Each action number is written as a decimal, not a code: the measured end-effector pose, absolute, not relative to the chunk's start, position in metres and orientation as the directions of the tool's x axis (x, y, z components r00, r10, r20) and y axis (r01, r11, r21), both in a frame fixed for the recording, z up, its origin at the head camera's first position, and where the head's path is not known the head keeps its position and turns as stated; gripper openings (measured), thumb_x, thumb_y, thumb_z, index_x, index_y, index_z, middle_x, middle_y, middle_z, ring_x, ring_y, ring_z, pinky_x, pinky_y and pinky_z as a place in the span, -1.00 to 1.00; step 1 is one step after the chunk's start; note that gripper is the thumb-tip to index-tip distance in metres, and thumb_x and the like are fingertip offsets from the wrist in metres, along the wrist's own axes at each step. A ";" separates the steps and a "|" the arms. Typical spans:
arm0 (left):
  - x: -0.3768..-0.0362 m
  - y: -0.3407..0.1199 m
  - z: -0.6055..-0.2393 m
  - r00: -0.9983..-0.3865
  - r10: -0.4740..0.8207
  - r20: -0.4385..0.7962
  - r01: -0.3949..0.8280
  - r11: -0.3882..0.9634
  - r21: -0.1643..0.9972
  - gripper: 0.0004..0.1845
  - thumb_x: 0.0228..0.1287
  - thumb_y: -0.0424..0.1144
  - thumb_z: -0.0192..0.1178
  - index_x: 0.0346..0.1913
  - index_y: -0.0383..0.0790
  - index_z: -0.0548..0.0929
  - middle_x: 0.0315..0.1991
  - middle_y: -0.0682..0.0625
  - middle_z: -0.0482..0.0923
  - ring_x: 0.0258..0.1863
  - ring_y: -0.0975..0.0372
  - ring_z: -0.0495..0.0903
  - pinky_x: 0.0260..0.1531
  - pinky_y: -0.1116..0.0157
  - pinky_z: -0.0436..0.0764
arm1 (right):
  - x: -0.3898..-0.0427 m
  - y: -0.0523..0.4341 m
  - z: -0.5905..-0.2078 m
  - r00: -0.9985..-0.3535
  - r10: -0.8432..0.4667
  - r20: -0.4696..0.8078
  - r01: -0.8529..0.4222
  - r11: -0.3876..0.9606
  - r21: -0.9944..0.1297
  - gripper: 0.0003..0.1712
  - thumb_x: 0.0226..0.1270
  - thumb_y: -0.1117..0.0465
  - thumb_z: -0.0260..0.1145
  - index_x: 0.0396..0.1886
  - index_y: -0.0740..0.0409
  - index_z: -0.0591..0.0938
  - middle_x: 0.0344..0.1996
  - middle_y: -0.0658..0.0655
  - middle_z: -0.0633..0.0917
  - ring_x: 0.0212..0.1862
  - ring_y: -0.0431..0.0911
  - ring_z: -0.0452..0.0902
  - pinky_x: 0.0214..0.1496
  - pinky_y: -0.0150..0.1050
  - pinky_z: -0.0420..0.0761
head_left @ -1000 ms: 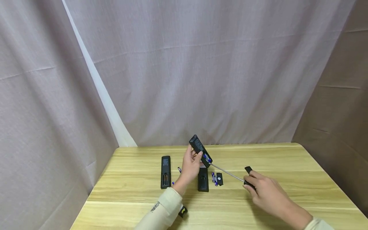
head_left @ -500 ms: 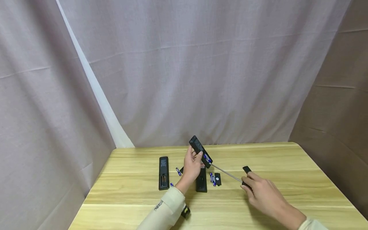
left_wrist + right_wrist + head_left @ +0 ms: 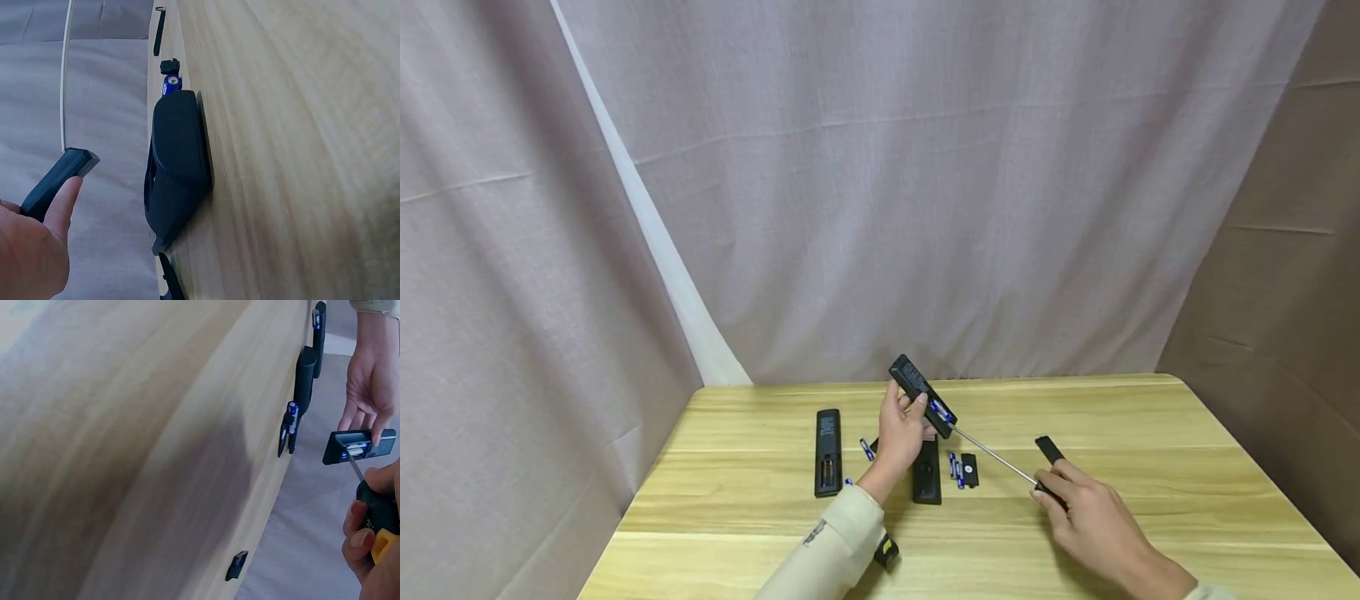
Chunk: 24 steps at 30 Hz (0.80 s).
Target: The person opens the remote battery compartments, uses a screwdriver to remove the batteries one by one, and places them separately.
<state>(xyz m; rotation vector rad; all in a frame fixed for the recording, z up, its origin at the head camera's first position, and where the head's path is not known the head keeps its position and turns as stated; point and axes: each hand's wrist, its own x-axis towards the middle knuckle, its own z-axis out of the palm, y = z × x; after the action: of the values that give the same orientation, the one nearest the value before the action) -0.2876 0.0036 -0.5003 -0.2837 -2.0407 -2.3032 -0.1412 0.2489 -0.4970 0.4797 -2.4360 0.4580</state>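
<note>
I see the left hand gripping a remote tilted above the table. The right hand grips a screwdriver, its tip in the remote's open battery bay. Loose batteries lie on the table below.

No print can be read: the marks on the sleeve and the remote are too small.

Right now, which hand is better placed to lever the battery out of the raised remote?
Right. The right hand grips the screwdriver, its tip at the remote's battery bay; the left hand only holds the remote.
</note>
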 end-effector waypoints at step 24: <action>-0.290 0.009 -0.502 -0.995 0.068 0.079 0.058 -0.264 0.963 -0.61 0.66 -0.36 0.07 0.42 -0.08 0.40 0.16 -0.36 0.71 -0.07 -0.04 0.86 -0.10 -0.17 0.87 | -0.136 0.254 -0.511 -0.778 -0.124 0.616 -0.434 0.816 -0.383 -0.74 0.12 0.45 0.61 -0.17 0.21 0.84 -0.32 -0.20 0.66 -0.39 -0.50 0.31 -0.45 -0.64 0.29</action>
<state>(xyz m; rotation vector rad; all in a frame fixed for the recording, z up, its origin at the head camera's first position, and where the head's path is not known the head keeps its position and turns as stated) -0.2895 0.0092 -0.5016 -0.1638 -1.9092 -2.4977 -0.1360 0.2542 -0.5114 0.4097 -2.4099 0.6955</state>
